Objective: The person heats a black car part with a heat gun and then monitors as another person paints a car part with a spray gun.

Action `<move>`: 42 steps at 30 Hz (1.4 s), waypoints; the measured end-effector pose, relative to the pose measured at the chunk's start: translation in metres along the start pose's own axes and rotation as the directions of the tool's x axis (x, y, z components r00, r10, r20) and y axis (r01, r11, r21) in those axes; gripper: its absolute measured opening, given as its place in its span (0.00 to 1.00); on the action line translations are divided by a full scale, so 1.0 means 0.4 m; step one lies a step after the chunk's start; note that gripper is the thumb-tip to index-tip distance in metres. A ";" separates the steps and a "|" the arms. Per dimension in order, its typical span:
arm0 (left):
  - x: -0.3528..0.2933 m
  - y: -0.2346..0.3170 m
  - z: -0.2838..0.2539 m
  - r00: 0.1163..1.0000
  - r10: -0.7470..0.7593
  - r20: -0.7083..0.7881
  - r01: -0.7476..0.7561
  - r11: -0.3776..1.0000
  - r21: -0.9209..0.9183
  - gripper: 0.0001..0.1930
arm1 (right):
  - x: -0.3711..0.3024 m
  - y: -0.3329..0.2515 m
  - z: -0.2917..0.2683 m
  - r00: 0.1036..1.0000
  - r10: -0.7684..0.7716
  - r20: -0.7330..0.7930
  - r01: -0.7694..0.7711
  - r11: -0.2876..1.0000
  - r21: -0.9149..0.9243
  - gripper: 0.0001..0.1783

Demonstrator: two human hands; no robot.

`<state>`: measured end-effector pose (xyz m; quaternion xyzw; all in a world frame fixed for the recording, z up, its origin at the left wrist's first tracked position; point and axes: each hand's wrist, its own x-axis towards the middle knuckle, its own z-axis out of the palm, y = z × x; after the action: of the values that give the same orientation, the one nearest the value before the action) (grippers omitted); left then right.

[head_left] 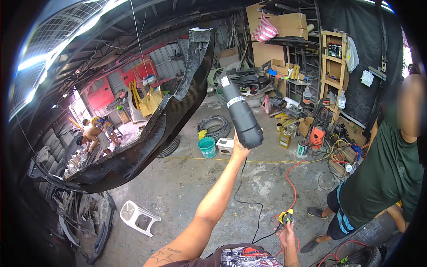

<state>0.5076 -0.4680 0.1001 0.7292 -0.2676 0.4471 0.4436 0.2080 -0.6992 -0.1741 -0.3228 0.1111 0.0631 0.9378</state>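
Observation:
My left arm reaches forward, and my left hand (241, 150) is closed round the handle of a dark grey heat gun (244, 118). Its silver nozzle points up and away, toward the hanging black car bumper (133, 155), and stays apart from it. The heat gun's body hides most of my fingers. A black cord (241, 191) runs down from the gun toward my right hand (289, 236). That hand is low at the right, its fingers closed on a yellow-and-black cord connector (286, 216), where the black cord and a red cord (294, 187) come together.
A person in a green shirt (378, 151) stands close at the right. A white plastic stool (138, 218) lies tipped at the left. Ahead are a teal bucket (207, 147), a tire (214, 127), a pressure washer (316, 135) and cans. People crouch at the far left.

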 end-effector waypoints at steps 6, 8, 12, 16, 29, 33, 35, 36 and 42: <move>0.094 0.022 0.045 0.995 0.090 -0.053 -0.092 0.995 -0.044 0.11 | 0.004 -0.015 0.002 1.000 -0.019 0.001 0.019 1.000 0.012 0.22; 0.116 0.032 0.043 0.983 0.173 -0.054 -0.172 0.985 0.021 0.10 | 0.008 -0.016 -0.004 1.000 -0.027 0.014 0.027 0.999 0.019 0.22; 0.100 0.163 -0.045 0.991 0.101 0.084 -0.092 0.991 -0.100 0.10 | 0.007 -0.027 -0.010 0.999 -0.040 -0.010 0.040 0.999 0.030 0.24; 0.063 0.324 -0.211 0.976 -0.216 0.034 0.213 0.974 0.079 0.15 | 0.029 -0.011 -0.026 0.999 -0.039 0.004 0.039 0.999 -0.002 0.25; 0.555 0.813 -0.446 0.727 0.000 0.687 -0.510 0.671 0.539 0.21 | 0.117 0.050 0.009 0.980 0.114 0.166 -0.119 0.993 0.025 0.27; 0.733 0.957 -0.476 0.847 -0.291 0.445 -0.232 0.550 0.802 0.23 | 0.103 0.063 0.065 0.971 0.127 0.205 -0.152 0.982 0.112 0.25; 0.789 0.991 -0.480 0.880 -0.190 0.435 -0.296 0.496 0.816 0.26 | 0.097 0.066 0.073 0.960 0.137 0.246 -0.179 0.971 0.160 0.25; 0.813 0.996 -0.488 0.907 -0.237 0.348 -0.207 0.471 0.858 0.27 | 0.090 0.061 0.078 0.951 0.156 0.266 -0.212 0.957 0.196 0.24; 0.947 0.999 -0.521 0.897 -0.323 0.300 -0.122 0.472 0.873 0.27 | 0.074 0.079 0.063 0.929 0.190 0.317 -0.281 0.919 0.275 0.23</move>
<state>0.2798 -0.4662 0.6430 0.9451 -0.0465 0.3215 -0.0350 0.2349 -0.6575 -0.1806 -0.1403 0.0224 0.2037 0.9687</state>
